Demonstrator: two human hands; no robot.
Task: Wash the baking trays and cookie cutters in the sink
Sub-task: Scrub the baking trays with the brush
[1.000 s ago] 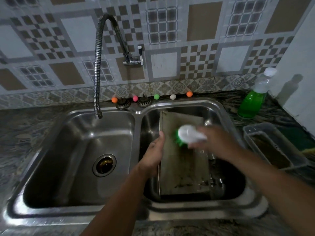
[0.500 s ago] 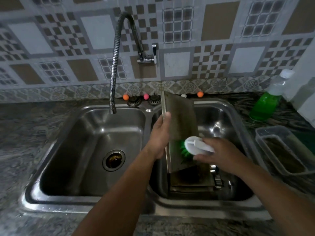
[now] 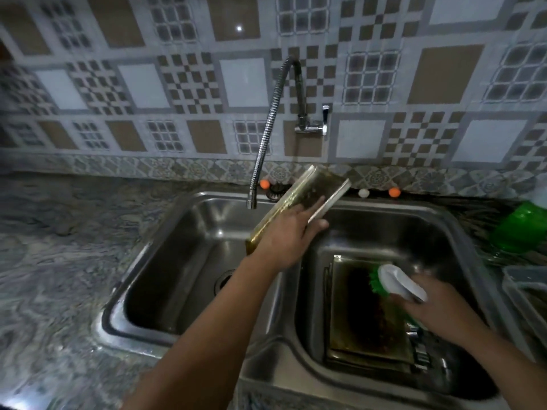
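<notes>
From the head view, the left hand (image 3: 288, 232) grips a baking tray (image 3: 302, 202), lifted and tilted above the divider of the sink (image 3: 296, 291), just right of the faucet (image 3: 266, 149) spout. The right hand (image 3: 435, 309) holds a green-bristled brush (image 3: 393, 281) over another stained tray (image 3: 364, 315) lying in the sink's right basin.

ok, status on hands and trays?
Left hand holds tray up, tilted over the divider. Right hand grips brush above dirty trays in right basin. Faucet close by.
</notes>
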